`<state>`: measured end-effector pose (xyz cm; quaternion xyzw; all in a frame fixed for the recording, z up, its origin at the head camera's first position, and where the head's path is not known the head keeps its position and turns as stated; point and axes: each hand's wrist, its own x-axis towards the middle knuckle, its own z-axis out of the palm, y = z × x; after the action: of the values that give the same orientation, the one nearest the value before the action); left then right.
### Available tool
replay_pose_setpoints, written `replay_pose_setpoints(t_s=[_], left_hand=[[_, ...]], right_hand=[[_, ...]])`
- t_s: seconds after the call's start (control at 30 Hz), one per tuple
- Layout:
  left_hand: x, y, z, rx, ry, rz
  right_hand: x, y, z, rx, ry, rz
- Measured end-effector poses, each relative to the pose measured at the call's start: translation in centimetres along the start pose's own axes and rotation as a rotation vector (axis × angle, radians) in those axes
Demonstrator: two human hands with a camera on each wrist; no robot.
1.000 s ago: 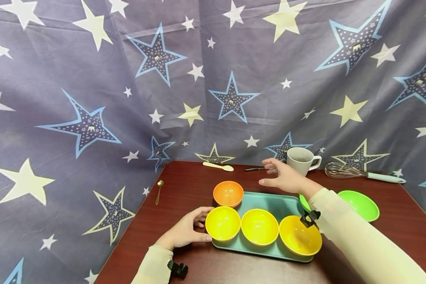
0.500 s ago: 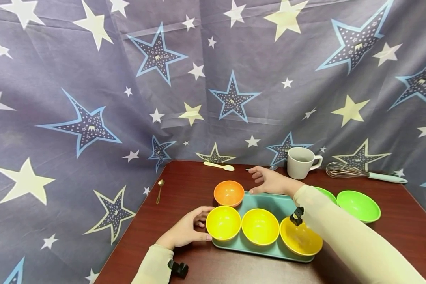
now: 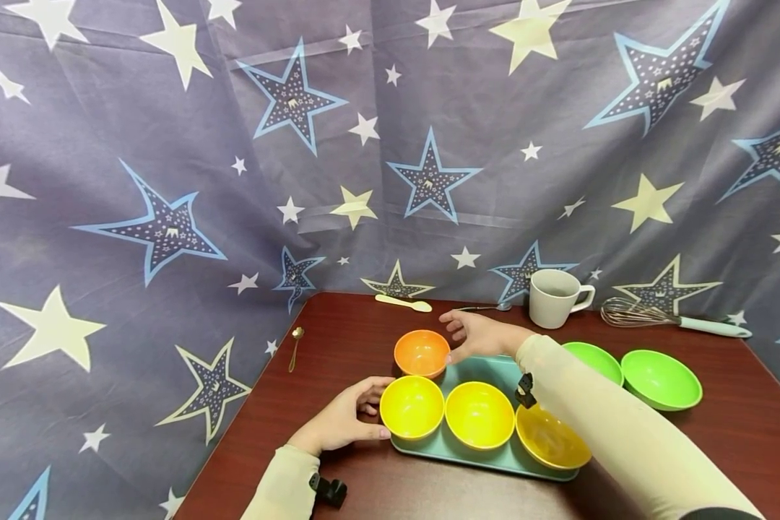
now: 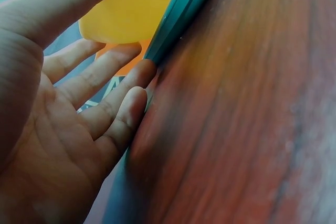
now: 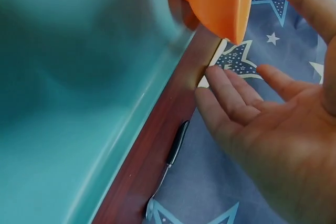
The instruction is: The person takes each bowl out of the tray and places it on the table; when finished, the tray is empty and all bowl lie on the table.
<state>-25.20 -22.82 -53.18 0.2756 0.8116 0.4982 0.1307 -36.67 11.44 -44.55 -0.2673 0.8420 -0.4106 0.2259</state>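
My left hand (image 3: 343, 420) rests at the left side of the leftmost yellow bowl (image 3: 412, 408), thumb in front and fingers loosely bent behind. In the left wrist view its fingertips lie by the tray's edge and the bowl's underside, gripping nothing; whether they touch is unclear. My right hand (image 3: 484, 336) reaches over the back of the teal tray (image 3: 422, 448). Its thumb tip is at the right rim of the orange bowl (image 3: 422, 352), its fingers spread behind it. In the right wrist view the palm holds nothing. Two more yellow bowls, a middle one (image 3: 479, 415) and a right one (image 3: 552, 438), stand on the tray.
Two green bowls, a nearer one (image 3: 661, 378) and one partly behind my right sleeve (image 3: 594, 360), stand at the right. Along the back lie a cream spoon (image 3: 403, 302), a dark-handled spoon (image 5: 177, 144), a mug (image 3: 552, 297) and a whisk (image 3: 676, 319). A small gold spoon (image 3: 295, 348) lies left.
My right hand has moved left and nearer, from above the tray's back right to the orange bowl's right side. The left hand has stayed by its yellow bowl.
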Motion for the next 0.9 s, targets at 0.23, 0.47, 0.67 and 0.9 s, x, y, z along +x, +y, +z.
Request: replay_pose_setpoints(t_s=[0.23,0.47,0.67,0.9], left_hand=[[-0.2,0.2,0.0,-0.020,0.001,-0.004],[-0.2,0.4,0.0,-0.037,-0.003,-0.014],[-0.2,0.2,0.0,-0.029,-0.008,-0.009],[-0.2,0.3,-0.1,-0.028,-0.008,-0.028]], right_hand=[[1.2,-0.7,0.8,-0.032,-0.037,0.028],[1.9,-0.9,1.1,-0.049,-0.079,0.049],[2.2,-0.8,1.1,-0.030,-0.122,0.046],[2.8,-1.3,1.3,-0.081,-0.153,0.018]])
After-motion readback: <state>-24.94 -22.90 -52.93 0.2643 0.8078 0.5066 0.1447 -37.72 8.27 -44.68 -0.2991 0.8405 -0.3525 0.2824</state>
